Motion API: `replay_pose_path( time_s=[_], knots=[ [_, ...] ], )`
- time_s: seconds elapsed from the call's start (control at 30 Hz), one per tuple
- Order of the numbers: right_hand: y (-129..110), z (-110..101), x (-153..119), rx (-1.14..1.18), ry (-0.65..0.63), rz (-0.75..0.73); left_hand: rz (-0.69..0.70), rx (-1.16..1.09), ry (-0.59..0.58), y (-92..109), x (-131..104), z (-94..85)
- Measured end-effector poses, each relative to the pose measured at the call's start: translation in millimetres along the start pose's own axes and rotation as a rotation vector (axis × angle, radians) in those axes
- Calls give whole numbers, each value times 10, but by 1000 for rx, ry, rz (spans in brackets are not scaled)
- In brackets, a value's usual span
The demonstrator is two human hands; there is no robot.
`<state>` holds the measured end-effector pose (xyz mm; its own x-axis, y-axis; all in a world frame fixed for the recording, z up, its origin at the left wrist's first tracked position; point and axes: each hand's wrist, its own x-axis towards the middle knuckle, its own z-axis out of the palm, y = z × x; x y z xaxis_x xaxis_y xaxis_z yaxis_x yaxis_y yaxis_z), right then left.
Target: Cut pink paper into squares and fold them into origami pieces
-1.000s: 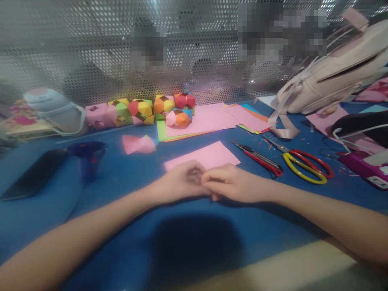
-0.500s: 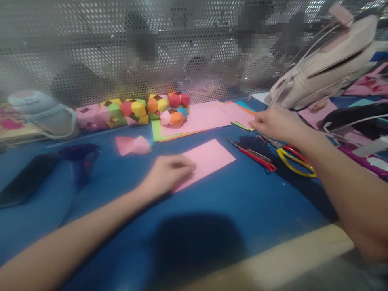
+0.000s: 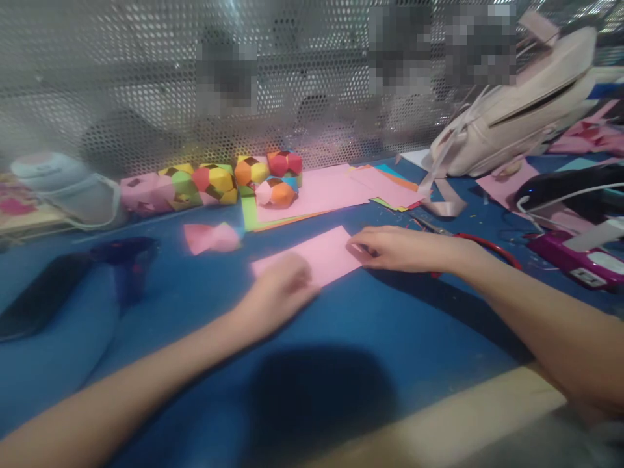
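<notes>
A pink paper sheet (image 3: 327, 252) lies flat on the blue table (image 3: 380, 338). My left hand (image 3: 283, 289) rests on its near left corner, fingers loosely curled and blurred. My right hand (image 3: 402, 248) lies flat with its fingertips on the sheet's right edge. Red-handled scissors (image 3: 480, 246) are partly hidden behind my right wrist. Neither hand lifts the sheet off the table.
Several coloured paper balls (image 3: 219, 182) line the perforated metal screen (image 3: 146, 97). Loose coloured sheets (image 3: 336, 188), a pink folded piece (image 3: 209, 237), a pale bag (image 3: 517, 123), a dark phone (image 3: 34, 302), a magenta stapler (image 3: 580, 263) and the wooden table edge (image 3: 463, 416) surround the hands.
My hands were joined a second ago. The right hand then reached far right toward the sheets and scissors, and has now come back to the pink sheet's right edge. The left hand stayed at the sheet.
</notes>
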<state>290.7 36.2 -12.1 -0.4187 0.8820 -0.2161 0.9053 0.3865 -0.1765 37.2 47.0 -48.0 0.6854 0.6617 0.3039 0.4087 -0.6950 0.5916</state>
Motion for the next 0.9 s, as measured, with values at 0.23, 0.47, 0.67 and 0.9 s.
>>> replay_pose_path(
  time_s=[0.23, 0.47, 0.67, 0.9],
  knots=[
    [-163, 140, 50, 97, 145, -52, 95, 409, -99, -100, 1, 0],
    [9, 181, 208, 338, 447, 144, 75, 465, -115, -151, 48, -40],
    [59, 292, 495, 369, 467, 182, 79, 432, -98, -221, 89, -32],
    [34, 390, 635, 357, 526, 145, 74, 404, -51, -306, 122, -8]
  ],
)
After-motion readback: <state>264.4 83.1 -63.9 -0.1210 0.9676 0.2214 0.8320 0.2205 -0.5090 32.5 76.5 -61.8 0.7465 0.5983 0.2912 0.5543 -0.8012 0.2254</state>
